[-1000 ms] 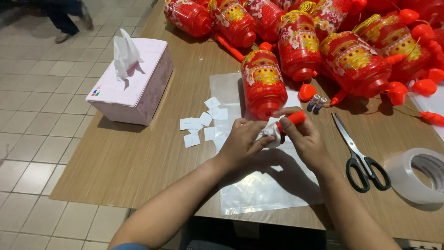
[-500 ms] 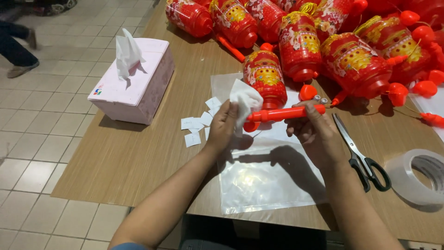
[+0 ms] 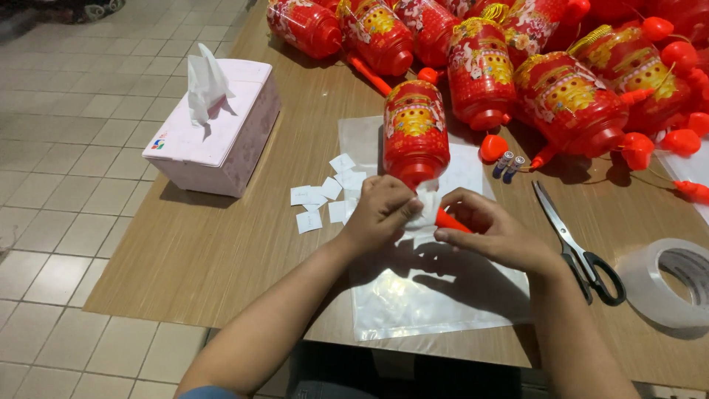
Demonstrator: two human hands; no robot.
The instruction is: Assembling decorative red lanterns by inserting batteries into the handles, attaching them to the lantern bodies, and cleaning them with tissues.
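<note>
Red lantern [image 3: 415, 133] lying on a clear plastic sheet [image 3: 436, 295] at mid-table, its orange handle [image 3: 449, 220] wrapped in white tissue [image 3: 427, 208]. Left hand [image 3: 380, 214] pinches the tissue; right hand [image 3: 491, 233] grips the handle. Paper slips [image 3: 325, 196] lie left, scissors [image 3: 580, 247] and tape [image 3: 668, 281] right, tissue box [image 3: 221, 140] beyond.

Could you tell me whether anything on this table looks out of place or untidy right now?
Mildly untidy only: small white paper slips lie scattered loose beside the clear plastic sheet, and red lanterns are heaped at the table's far side. The scissors lie open. Nothing looks spilled or damaged.
</note>
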